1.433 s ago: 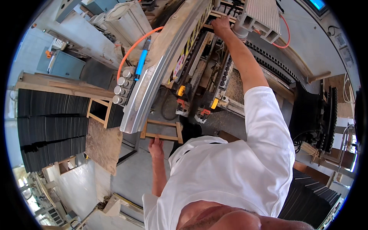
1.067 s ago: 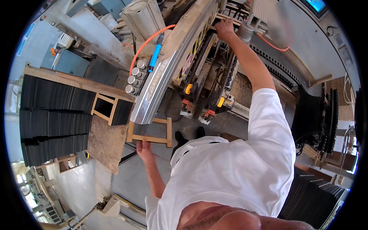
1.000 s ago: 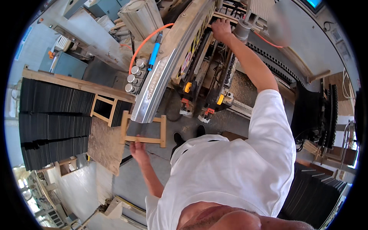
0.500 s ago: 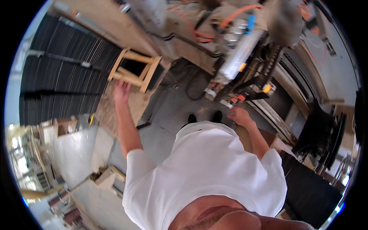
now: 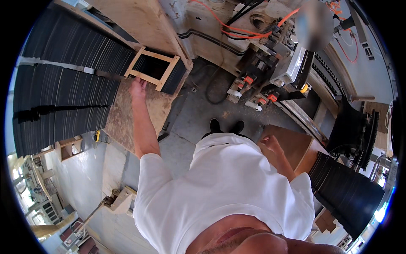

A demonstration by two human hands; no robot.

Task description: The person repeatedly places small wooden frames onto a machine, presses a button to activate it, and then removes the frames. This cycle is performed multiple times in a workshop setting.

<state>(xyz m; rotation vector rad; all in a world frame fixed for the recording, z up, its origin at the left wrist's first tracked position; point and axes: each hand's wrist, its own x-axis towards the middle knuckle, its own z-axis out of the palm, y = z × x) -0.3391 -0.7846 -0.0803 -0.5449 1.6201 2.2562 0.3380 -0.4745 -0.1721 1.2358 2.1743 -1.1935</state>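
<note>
My left hand [image 5: 138,88] reaches forward to a small light wooden frame [image 5: 168,73], its fingers closed on the near bar. The frame is a rectangle of several slats. It lies against a stack of dark panels [image 5: 174,80] at the far end of a worn brown board surface [image 5: 131,116]. My right hand [image 5: 271,144] hangs near my right side, above a brown box-like surface [image 5: 284,146]. Its fingers are loosely bent, and nothing shows in them.
A long row of dark panels [image 5: 63,91] stands on the left. Ahead to the right is a machine [image 5: 292,70] with orange hoses and red-orange parts. More dark panels [image 5: 347,190] are stacked at right. A hose [image 5: 207,91] lies on the grey floor.
My right hand has drawn back from the machine toward my side. The wooden frame appears turned slightly and a little further right, with my left hand still at its near bar. The view has steadied.
</note>
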